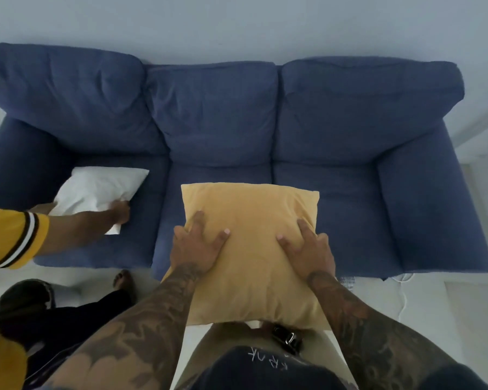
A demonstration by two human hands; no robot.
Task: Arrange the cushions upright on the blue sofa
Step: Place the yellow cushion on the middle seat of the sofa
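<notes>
I hold yellow cushion (251, 249) over blue sofa (214, 108) middle seat front edge, left hand (197, 246) and right hand (304, 249) spread flat, pressing sides. Soft, light, squashy; best gripped at side edges.

Plain mustard-yellow square fabric cushion (251, 254), unpatterned, lying under the spread fingers (223, 235). Three-seat fabric sofa (335, 114) showing solid dark blue. Plain white fabric pillow (96, 190) sitting left of the fingers. Second person's yellow knit sleeve (9, 237) showing black-and-white striped cuff. Forearms carrying dark grey tattoo patterns. Wall (237, 21) reading pale blue-grey.
</notes>
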